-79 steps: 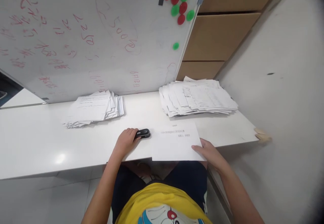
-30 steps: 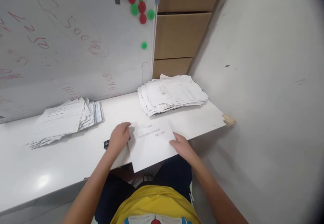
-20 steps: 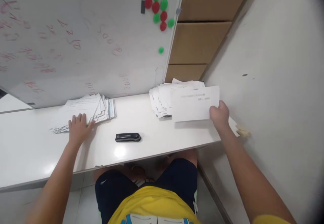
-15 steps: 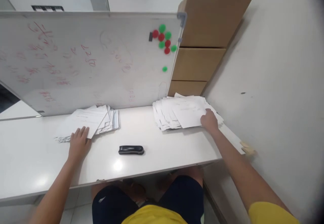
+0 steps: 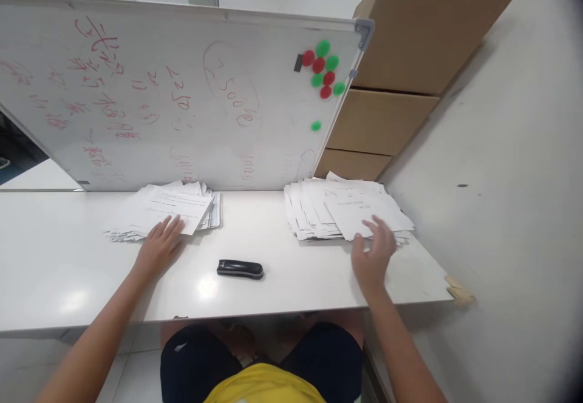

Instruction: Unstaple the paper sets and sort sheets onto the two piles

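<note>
My left hand [image 5: 160, 248] lies with fingers stretched out on the front edge of the left paper stack [image 5: 175, 206], a loose pile of printed white sheets. At the right, my right hand [image 5: 376, 251] hovers at the near edge of the right paper stack [image 5: 314, 212], fingers apart and curved, with nothing held in them. The top sheet [image 5: 355, 209] of that pile lies askew, just beyond my right fingertips. Between the two stacks, nearer to me, a black stapler [image 5: 240, 269] rests on the white table [image 5: 282, 294].
Behind the stacks a whiteboard [image 5: 273, 148] with red writing leans upright, red and green magnets [image 5: 319, 65] at its right side. Brown cardboard boxes [image 5: 401, 118] are piled behind it, against the white wall [image 5: 501, 209]. A tan scrap [image 5: 460, 291] sits at the table's right corner.
My right hand has let go of the top sheet's edge on the right stack and drawn back toward me, fingers opening. My left hand stays on the left stack. The view has shifted slightly.
</note>
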A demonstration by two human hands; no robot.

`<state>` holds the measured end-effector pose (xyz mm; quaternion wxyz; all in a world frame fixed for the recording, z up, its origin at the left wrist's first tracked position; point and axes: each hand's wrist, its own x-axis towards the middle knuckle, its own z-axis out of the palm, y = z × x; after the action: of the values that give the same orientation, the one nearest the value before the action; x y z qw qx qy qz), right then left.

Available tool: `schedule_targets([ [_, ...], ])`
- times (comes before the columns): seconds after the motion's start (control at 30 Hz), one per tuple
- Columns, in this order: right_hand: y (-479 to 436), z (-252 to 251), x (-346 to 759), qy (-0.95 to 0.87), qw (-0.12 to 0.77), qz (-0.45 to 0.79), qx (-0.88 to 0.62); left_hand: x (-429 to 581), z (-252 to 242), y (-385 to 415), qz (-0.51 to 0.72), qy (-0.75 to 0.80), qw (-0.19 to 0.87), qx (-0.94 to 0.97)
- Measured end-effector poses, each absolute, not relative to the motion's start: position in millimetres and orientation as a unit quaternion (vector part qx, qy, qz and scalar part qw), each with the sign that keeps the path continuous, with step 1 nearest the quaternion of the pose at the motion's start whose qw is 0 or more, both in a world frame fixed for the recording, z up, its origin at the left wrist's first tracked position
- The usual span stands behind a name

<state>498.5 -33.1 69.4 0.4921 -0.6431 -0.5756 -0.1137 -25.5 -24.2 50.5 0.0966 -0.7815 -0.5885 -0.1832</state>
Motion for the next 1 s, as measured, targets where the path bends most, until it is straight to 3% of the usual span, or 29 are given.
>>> schedule_targets([
  [0.13, -66, 60, 451, -0.628, 0.508, 0.066, -0.586, 3, 56, -28, -0.305, -0.614, 0.125, -0.717],
  [0.23, -84, 74, 425, -0.606, 0.493, 0.297, -0.550, 57, 67, -55, -0.367, -0.565, 0.131, -0.727],
  [0.33, -98, 93, 398, -0.529, 0.471, 0.532, -0.464, 128, 82, -87, -0.283, -0.420, 0.011, -0.862],
  [0.4, -100, 98, 385, -0.463, 0.479, 0.596, -0.448, 159, 88, -95, -0.212, -0.323, -0.102, -0.917],
  [0.5, -90, 90, 386, -0.381, 0.494, 0.591, -0.512, 143, 83, -72, -0.226, -0.347, -0.141, -0.899],
  [0.6, -76, 71, 415, -0.359, 0.498, 0.549, -0.567, 67, 65, -24, -0.339, -0.591, -0.020, -0.732],
  [0.67, -72, 58, 441, -0.366, 0.487, 0.514, -0.604, 14, 52, 3, -0.334, -0.688, 0.035, -0.643],
  [0.9, -78, 26, 477, -0.378, 0.487, 0.486, -0.619, -34, 43, -1, -0.237, -0.633, 0.115, -0.728],
  [1.0, -78, 23, 471, -0.382, 0.497, 0.475, -0.618, -4, 61, -14, -0.260, -0.685, 0.070, -0.677],
])
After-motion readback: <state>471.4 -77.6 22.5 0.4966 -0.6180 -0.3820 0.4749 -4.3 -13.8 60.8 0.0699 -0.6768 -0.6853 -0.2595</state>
